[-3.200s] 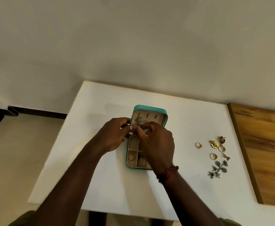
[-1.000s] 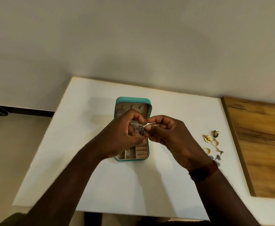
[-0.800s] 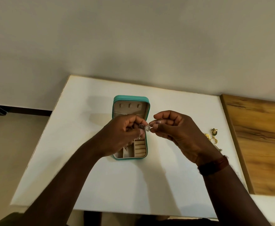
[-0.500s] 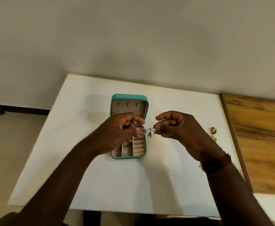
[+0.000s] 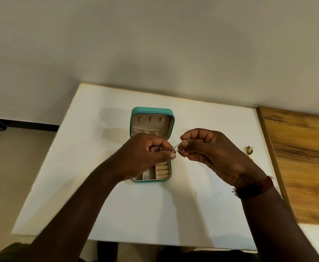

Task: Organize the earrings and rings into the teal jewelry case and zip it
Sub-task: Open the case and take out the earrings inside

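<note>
While the teal jewelry case [image 5: 152, 112] is lying open at the centre of the frame on the white table [image 5: 90, 129], both hands are meeting just in front of it. The left hand [image 5: 145, 157] is curling over the lower half of the case, its thumb and forefinger pinching one end of a thin silver chain-like piece [image 5: 171, 149]. The right hand [image 5: 209, 154], just right of the case, is pinching the other end between its thumb and fingertips, with the remaining fingers folded in. That small piece is stretching across the narrow gap between the two hands, above the case's right edge; its exact shape is too fine to make out.

The case's lid is standing up toward the top of the frame, showing a beige lining with three small tabs and a gathered pocket. Below the left hand, the base is showing beige ring rolls [image 5: 162, 170] and small compartments.

At the right of the frame, a gold and green earring [image 5: 249, 149] is lying on the table near the wooden panel [image 5: 302, 163]. A dark red wristband [image 5: 255, 188] is sitting on the right wrist.
</note>
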